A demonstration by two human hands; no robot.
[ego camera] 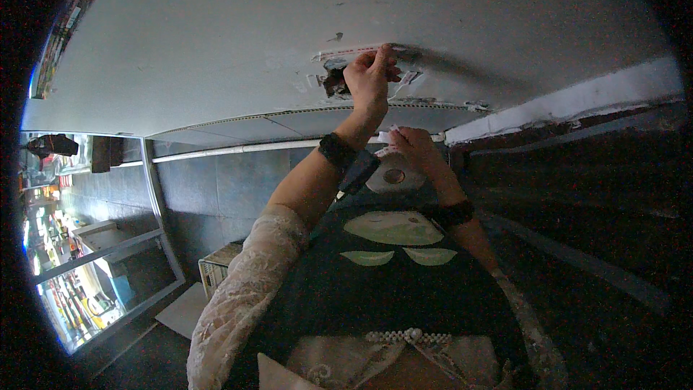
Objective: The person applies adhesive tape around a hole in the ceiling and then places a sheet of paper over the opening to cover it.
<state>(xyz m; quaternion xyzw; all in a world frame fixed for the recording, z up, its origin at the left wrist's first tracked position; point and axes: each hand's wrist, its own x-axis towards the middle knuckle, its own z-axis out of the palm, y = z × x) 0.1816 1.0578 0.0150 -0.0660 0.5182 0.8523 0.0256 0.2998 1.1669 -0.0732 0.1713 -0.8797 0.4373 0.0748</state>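
My left hand [369,78] is raised to the pale wall surface, thumb and forefinger pinched together at the end of a white strip with red marks [349,53] that lies on it. Beside the wrist is a dark, ragged hole [335,84] in the surface. Lower and to the right, my right hand [412,143] pinches a small white piece of tape or paper [385,136]. Just under its fingers is a pale round roll [398,176] with a brownish centre; what supports it is hidden. A dark apron [395,292] with pale green leaf shapes covers my front.
A whitish pipe [243,149] runs along the grey tiled surface. At left are a metal-framed opening [157,195] and brightly lit goods [51,216]. A rough white ledge [568,103] lies right. A small box-like unit [216,265] stands by my left sleeve.
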